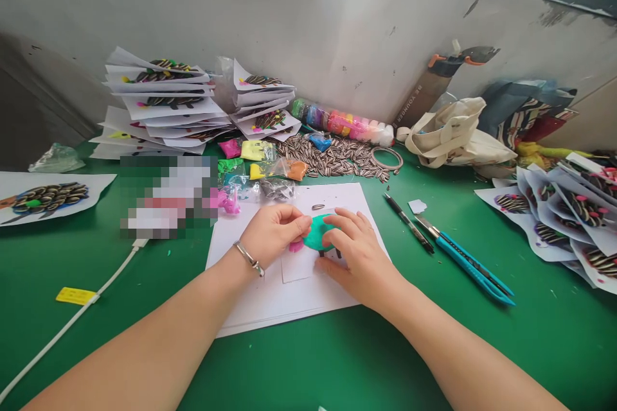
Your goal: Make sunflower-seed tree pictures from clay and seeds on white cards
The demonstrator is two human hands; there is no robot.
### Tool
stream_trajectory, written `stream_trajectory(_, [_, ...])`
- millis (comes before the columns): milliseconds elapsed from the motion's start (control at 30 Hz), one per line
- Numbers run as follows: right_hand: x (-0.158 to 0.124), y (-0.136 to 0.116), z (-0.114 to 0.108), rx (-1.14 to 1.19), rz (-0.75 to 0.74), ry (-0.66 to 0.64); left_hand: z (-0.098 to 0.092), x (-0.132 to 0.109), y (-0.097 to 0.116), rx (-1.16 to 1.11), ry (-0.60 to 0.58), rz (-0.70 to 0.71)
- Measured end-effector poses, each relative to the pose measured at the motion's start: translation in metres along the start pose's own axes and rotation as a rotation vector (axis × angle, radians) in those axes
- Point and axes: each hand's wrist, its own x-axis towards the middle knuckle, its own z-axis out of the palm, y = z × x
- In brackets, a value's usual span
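Observation:
A flat green piece of modelling clay (314, 235) lies on white paper (245, 305) between my hands. Pink clay (295, 246) shows at its left and short dark pieces below it. My left hand (272, 234) has thumb and forefinger pinched together at the green clay's upper left edge; whatever is between the fingertips is hidden. Over the right side of the clay, my right hand (366, 263) is open, its fingers apart and curved, fingertips at the clay and thumb near the paper. A single striped sunflower seed (318, 207) rests just above the clay.
Behind the paper are a sunflower seed pile (337, 157), bagged clay (258, 150) and a tape ring (387, 158). A pen (409, 223) and blue tweezers (470, 263) lie right. Stacked seed pictures (164, 109) stand back left; a white cable (72, 327) crosses the left.

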Motion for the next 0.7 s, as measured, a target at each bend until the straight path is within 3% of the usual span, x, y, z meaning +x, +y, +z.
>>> stream_trajectory(533, [0.0001, -0.0007, 0.0045, 0.030, 0.006, 0.017, -0.0005, 0.0002, -0.0012, -0.001, -0.005, 0.010])
stream_trajectory(700, [-0.0007, 0.0018, -0.0032, 0.209, 0.063, 0.052, -0.0008, 0.0006, -0.0019, -0.013, -0.008, 0.005])
